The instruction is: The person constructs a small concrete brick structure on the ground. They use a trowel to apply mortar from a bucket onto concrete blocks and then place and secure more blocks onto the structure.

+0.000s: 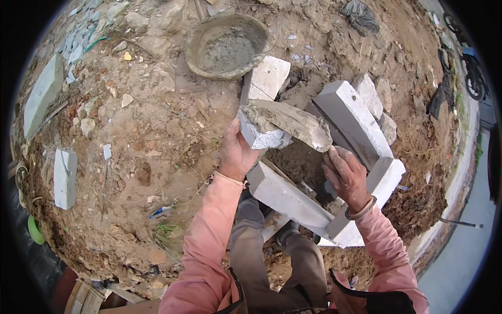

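My left hand (238, 150) grips a short white block (264, 138) from its left side, thumb up. Grey mortar coats the block's top. My right hand (346, 177) pinches the near right end of a long flat mortar-smeared piece (303, 123). That piece lies across the block's upper face, and the mortar hides what kind it is. Beyond the held block stands another white block (270, 75). Around a hollow of wet mortar are a long white block (355, 119) on the right, a block (384, 180) beside my right wrist, and a block (287, 194) in front of my feet.
A round basin (229, 47) of grey mortar sits at the far side. Two pale blocks, one larger (43, 95) and one smaller (65, 178), lie at the left on rough soil. Stones (377, 107) flank the right block. A black plastic bag (361, 17) lies far right.
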The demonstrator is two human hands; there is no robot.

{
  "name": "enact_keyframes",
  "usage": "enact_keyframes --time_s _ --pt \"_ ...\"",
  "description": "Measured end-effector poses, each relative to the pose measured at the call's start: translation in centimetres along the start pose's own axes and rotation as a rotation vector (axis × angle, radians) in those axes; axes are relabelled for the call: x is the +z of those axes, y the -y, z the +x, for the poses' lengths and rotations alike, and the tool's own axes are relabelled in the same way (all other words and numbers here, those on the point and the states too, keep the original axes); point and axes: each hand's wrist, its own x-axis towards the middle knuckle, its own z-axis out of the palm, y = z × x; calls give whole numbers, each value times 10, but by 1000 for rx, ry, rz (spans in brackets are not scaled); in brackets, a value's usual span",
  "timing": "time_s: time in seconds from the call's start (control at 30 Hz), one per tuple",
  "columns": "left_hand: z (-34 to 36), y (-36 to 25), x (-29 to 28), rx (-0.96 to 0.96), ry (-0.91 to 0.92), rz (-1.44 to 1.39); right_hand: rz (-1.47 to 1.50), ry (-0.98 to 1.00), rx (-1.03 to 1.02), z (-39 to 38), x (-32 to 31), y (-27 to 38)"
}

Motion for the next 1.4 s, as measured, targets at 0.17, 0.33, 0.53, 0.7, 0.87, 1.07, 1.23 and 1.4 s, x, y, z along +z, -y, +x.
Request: enact_keyframes --time_s 0.17,0.33,0.53,0.7,0.87,1.07,1.23,1.4 --pt "-10 -2 -15 -34 120 0 -9 9 72 -22 2 -12" --pt "-10 0 -22 130 -153 69 169 -42 168 -18 6 33" --pt "-23 -47 -47 355 -163 114 135 171 318 -50 22 29" --pt "-62 -80 -80 411 -374 335 373 186 404 -33 67 -29" --pt "-110 -70 -112 348 -451 417 722 176 613 95 89 -3" --pt "-141 -32 -114 267 -519 326 1417 223 618 251 73 -12" --pt "-175 -34 -126 308 -598 255 1138 56 593 173 122 -12" --pt "-191 -42 -139 361 -593 213 141 471 -132 59 214 -17"
